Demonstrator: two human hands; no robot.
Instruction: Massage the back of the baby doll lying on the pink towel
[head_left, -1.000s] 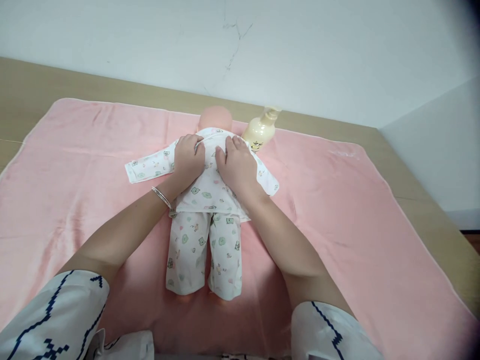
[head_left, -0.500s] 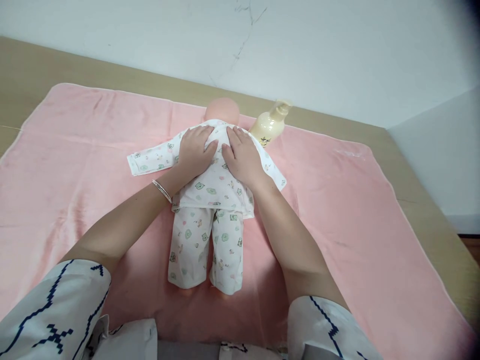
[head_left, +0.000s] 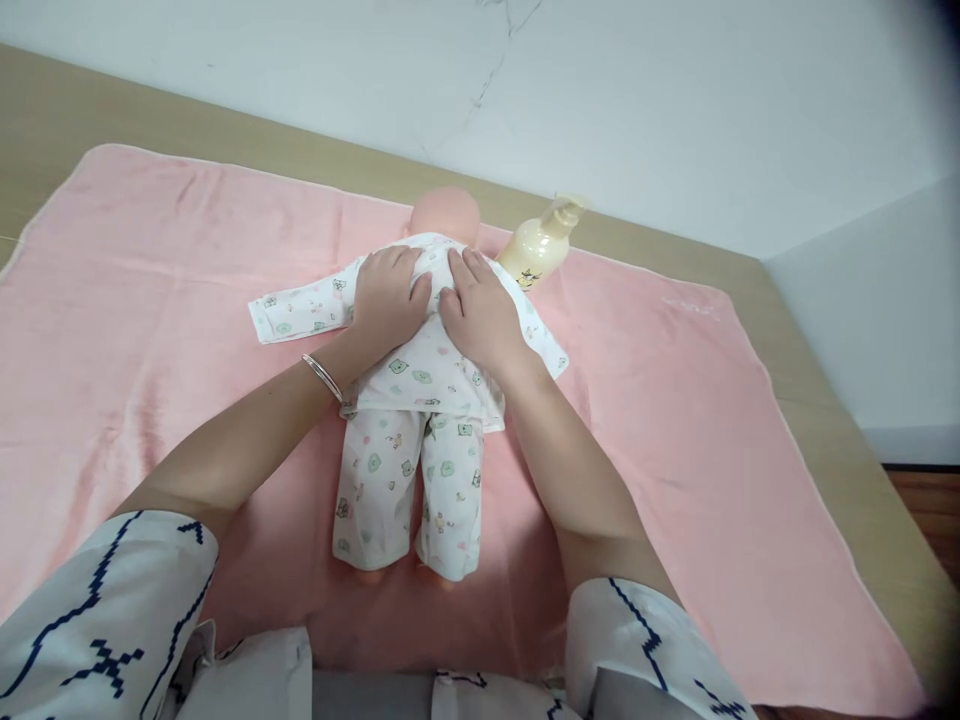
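A baby doll [head_left: 445,212] lies on a pink blanket [head_left: 675,450], its bald head away from me and no face showing. It wears a white printed top [head_left: 420,385] and matching trousers [head_left: 375,490]. My left hand [head_left: 390,295] rests flat on the upper left of the top, fingers stretched out. Beside it, my right hand [head_left: 480,305] lies flat on the upper right, with the thumbs a short way apart. Neither hand grips anything. The doll's sleeves spread out to both sides, and its feet barely show below the trouser legs.
A cream pump bottle [head_left: 541,245] is right of the doll's head, near the blanket's far edge. Under the blanket is a light wooden table [head_left: 810,370]. A white wall [head_left: 300,70] with cracks rises behind it. Wooden flooring shows at the far right.
The whole view has shifted slightly, with more floor visible at the right. Both hands stay flat on the doll's top in nearly the same place.
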